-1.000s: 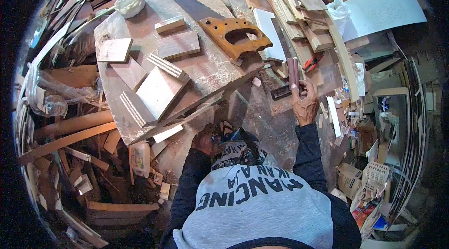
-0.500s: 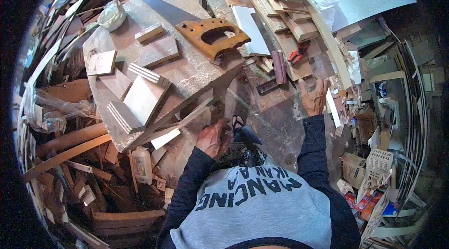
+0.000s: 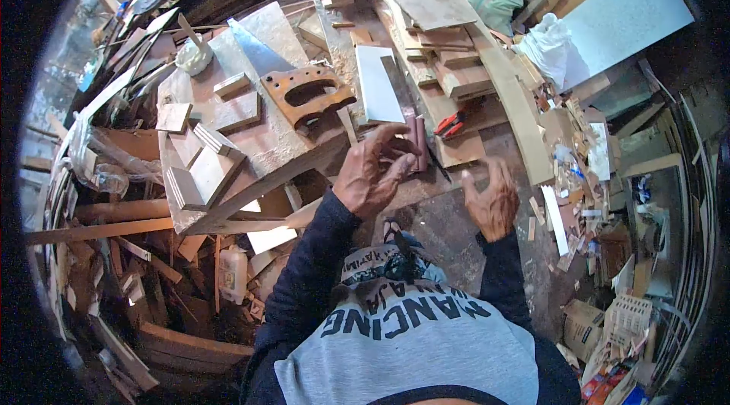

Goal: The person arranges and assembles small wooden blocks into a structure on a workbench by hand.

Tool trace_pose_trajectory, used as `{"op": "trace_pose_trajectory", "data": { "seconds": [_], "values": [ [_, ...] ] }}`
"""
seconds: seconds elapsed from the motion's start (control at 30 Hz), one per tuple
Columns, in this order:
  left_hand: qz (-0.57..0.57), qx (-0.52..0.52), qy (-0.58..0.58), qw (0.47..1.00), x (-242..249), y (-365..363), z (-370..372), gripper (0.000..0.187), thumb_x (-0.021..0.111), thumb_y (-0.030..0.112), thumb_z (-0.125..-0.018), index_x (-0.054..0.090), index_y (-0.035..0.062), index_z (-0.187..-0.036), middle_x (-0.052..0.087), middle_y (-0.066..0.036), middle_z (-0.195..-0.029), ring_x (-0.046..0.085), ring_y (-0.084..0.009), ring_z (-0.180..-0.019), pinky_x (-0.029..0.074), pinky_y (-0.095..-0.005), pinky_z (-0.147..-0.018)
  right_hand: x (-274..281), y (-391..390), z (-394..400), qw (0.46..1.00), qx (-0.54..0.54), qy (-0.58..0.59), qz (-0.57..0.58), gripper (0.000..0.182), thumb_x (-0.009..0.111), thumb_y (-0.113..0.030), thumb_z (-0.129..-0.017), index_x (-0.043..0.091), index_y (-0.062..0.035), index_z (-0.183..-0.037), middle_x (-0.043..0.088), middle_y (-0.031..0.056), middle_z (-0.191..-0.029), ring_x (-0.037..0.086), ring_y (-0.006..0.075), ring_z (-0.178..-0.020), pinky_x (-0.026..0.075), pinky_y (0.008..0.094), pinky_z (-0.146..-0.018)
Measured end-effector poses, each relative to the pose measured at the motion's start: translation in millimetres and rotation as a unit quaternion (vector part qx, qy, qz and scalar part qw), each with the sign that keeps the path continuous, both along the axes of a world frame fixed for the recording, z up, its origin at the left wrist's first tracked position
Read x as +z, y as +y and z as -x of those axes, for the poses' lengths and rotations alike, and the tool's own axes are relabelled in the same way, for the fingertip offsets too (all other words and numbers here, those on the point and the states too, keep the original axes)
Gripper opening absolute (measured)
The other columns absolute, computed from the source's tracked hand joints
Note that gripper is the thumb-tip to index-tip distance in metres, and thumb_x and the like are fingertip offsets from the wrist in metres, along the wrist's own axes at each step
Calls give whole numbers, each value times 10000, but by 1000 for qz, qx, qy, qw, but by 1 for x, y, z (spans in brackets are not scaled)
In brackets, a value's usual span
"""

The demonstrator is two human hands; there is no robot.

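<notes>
My left hand point(image 3: 375, 177) reaches over the bench edge, thumb and fingers apart, its fingertips overlapping a reddish-brown rolled piece point(image 3: 417, 142). Nothing shows in its grasp. Near the front edge of a flat board, my right hand point(image 3: 492, 203) hovers with curved, parted fingers and no object between them. A small red-and-black tool point(image 3: 449, 126) lies between and beyond the hands. Left of it is a white panel point(image 3: 379, 84). The handsaw point(image 3: 308, 95), with a wooden handle, rests on the sawdust-covered worktop point(image 3: 285, 148) beyond my left hand.
Small plywood pieces point(image 3: 237, 111) and a white pot of paste with a stick point(image 3: 194, 59) sit on the worktop. Stacked boards point(image 3: 464, 74) and a long plank point(image 3: 525, 123) run along the right. Scraps point(image 3: 582, 177) litter the right side; timber point(image 3: 190, 340) lies lower left.
My left hand has risen from beside my waist to the rolled piece. My right hand has drawn back slightly from the board's edge. The view has shifted, showing more of the far bench.
</notes>
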State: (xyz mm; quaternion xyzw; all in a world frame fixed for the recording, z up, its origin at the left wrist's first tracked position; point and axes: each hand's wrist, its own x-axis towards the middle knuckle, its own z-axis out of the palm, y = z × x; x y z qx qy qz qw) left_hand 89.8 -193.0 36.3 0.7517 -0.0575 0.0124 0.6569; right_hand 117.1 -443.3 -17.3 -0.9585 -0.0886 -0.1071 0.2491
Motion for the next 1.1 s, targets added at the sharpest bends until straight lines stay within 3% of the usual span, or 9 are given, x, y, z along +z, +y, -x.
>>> {"op": "trace_pose_trajectory", "data": {
  "seconds": [0.17, 0.3, 0.4, 0.53, 0.57, 0.67, 0.83, 0.97, 1.1],
  "values": [
    [-35, 36, -53, 997, 14, -12, -43, 364, 628, 143, -942, 538, -30, -1249, 713, -130, -975, 684, -173, -949, 548, -305, -831, 89, -7, 20, 975, 105, 96, -173, 211, 676, -227, -863, 683, -32, -944, 675, 158, -850, 674, 336, -765, 537, 398, -718],
    [-103, 120, -101, 982, 5, -10, -91, 349, 650, 182, -931, 570, -27, -1199, 718, -136, -940, 657, -140, -774, 530, -285, -663, 111, -34, -9, 995, 36, -54, -72, 314, 680, -271, -867, 655, -18, -1051, 649, 168, -990, 643, 349, -942, 509, 429, -839],
    [-179, 199, -111, 957, 10, -11, -121, 387, 658, 176, -916, 548, -27, -1226, 721, -142, -948, 692, -188, -804, 553, -304, -696, 101, -57, -34, 993, 27, -113, 31, 472, 685, -348, -863, 596, -10, -1179, 587, 196, -1166, 570, 371, -1116, 459, 460, -949],
    [-287, 237, -197, 907, 3, -4, -170, 606, 745, 282, -834, 483, -21, -1290, 648, -217, -1137, 662, -310, -1000, 538, -406, -855, 83, -67, -50, 999, 14, -20, 34, 724, 699, -470, -828, 466, -25, -1349, 507, 230, -1320, 494, 410, -1228, 417, 493, -1019],
    [-288, 214, -162, 919, 8, -2, -182, 780, 799, 379, -762, 443, -25, -1326, 548, -256, -1279, 550, -373, -1190, 454, -443, -1005, 76, -70, -53, 999, 26, -15, 25, 744, 703, -476, -824, 452, -28, -1362, 504, 233, -1326, 492, 413, -1232, 416, 494, -1022],
    [-410, 208, -196, 866, 15, 2, -214, 925, 823, 445, -710, 386, -30, -1373, 476, -261, -1354, 435, -403, -1294, 363, -454, -1096, 75, -72, -56, 999, 31, 22, 19, 802, 736, -439, -797, 407, -22, -1397, 493, 248, -1340, 491, 418, -1236, 410, 486, -1036],
    [-473, 122, -114, 865, 14, 24, -260, 1231, 863, 577, -570, 247, 54, -1498, 311, -259, -1504, 279, -412, -1407, 243, -512, -1164, 67, -79, -59, 998, 64, 13, -22, 784, 752, -341, -785, 397, -11, -1401, 493, 240, -1335, 498, 412, -1226, 412, 477, -1038],
    [-427, 91, -62, 898, 23, 28, -268, 1272, 883, 530, -580, 173, 21, -1504, 420, -272, -1434, 372, -444, -1350, 299, -560, -1129, 73, -81, -60, 997, 73, 37, -13, 766, 742, -321, -791, 397, -9, -1400, 489, 233, -1335, 495, 412, -1227, 410, 476, -1043],
    [-365, 107, -64, 923, 14, 41, -281, 1223, 896, 496, -601, 192, -34, -1448, 540, -279, -1312, 552, -406, -1204, 398, -496, -1077, 71, -85, -64, 995, 93, 38, -12, 763, 743, -323, -790, 404, -5, -1395, 488, 232, -1331, 490, 413, -1230, 411, 476, -1041]
  ]
}}
